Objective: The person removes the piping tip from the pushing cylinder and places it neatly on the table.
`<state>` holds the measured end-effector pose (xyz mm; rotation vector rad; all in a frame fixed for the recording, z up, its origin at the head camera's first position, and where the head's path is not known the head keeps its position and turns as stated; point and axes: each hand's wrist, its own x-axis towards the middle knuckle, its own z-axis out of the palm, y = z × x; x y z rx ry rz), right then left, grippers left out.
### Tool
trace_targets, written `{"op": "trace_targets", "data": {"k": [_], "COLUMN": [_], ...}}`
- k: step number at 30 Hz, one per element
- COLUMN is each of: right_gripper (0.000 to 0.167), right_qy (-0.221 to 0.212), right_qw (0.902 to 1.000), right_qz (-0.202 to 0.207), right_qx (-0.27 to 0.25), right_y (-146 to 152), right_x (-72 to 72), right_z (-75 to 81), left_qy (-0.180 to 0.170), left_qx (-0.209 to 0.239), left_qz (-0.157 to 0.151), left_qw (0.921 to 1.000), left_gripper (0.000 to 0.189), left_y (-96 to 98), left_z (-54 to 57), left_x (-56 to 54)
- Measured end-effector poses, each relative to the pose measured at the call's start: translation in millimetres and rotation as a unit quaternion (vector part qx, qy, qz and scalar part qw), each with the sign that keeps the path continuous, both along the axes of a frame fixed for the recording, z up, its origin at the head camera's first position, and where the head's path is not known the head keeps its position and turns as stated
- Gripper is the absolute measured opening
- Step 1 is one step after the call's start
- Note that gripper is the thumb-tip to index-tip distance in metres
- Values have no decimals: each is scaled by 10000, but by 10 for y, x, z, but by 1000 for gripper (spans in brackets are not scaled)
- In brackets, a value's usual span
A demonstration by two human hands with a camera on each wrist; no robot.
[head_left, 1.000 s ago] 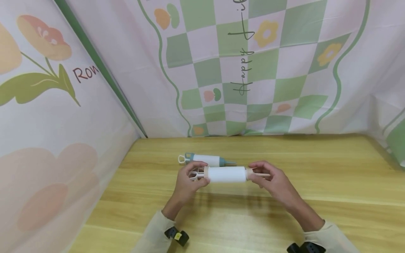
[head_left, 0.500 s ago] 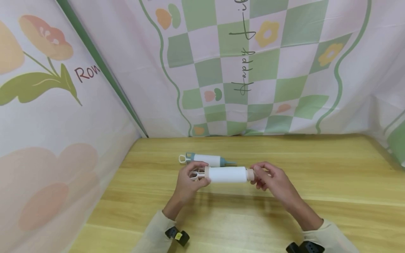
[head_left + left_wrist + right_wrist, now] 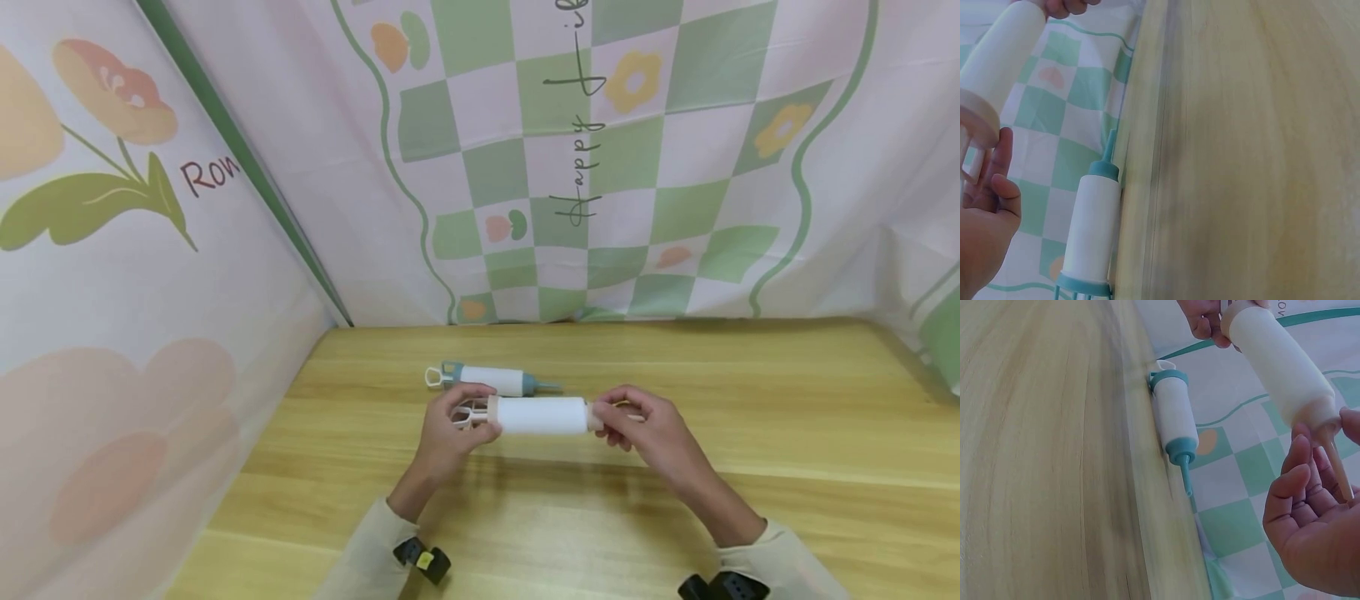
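In the head view a plunger syringe [image 3: 542, 415] with a white barrel and beige ends is held level above the table. My left hand [image 3: 452, 423] grips its beige collar, beside the pale plunger handle [image 3: 467, 413]. At the other end, my right hand [image 3: 637, 417] pinches the beige nozzle cap [image 3: 1324, 417] between thumb and fingers. The thin beige nozzle [image 3: 1337, 465] runs out past the fingers in the right wrist view. Behind the held syringe, a second syringe [image 3: 491, 380] with teal ends lies on the table, its teal nozzle [image 3: 1108, 147] pointing right in the head view.
The wooden table [image 3: 787, 400] spreads out around both hands. A printed cloth [image 3: 622, 167] with green checks hangs along its back edge, and another flowered cloth [image 3: 247, 275] bounds the left side. Dark devices [image 3: 422, 560] are strapped to both wrists.
My right thumb and fingers have shifted their hold around the beige nozzle cap, covering and uncovering parts of it. The left hand keeps its grip, and the teal syringe stays put.
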<state>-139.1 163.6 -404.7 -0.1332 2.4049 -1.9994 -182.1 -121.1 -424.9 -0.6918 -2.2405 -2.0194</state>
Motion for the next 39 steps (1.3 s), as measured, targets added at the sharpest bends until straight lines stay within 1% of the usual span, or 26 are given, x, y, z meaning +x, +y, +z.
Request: {"op": "trace_targets", "data": {"k": [6, 11, 16, 22, 27, 33, 39], "right_gripper": [35, 30, 29, 29, 33, 38, 43], "right_qy": [137, 431, 672, 807, 632, 203, -83], "right_qw": [9999, 9989, 9972, 9959, 9973, 9990, 9998], "right_qz": [73, 193, 339, 404, 366, 353, 89], "right_qx": [45, 75, -20, -98, -48, -165, -139], "right_y": [-3, 5, 12, 19, 29, 18, -23], "right_x": [-12, -3, 9, 7, 4, -7, -14], "right_z": [-7, -24, -40, -58, -39, -2, 21], "left_qy": [-36, -68, -134, -172, -137, -115, -136], "left_qx": [1, -4, -49, -62, -41, -4, 35], "left_qz": [57, 88, 112, 149, 148, 150, 127], "left_qw": [10000, 9999, 9998, 9997, 9998, 9998, 9998], "left_gripper": [37, 37, 37, 37, 37, 36, 37], "left_y": [-7, -17, -23, -22, -19, -19, -14], "left_z": [6, 6, 11, 11, 7, -7, -10], "left_x": [7, 2, 4, 4, 6, 2, 0]}}
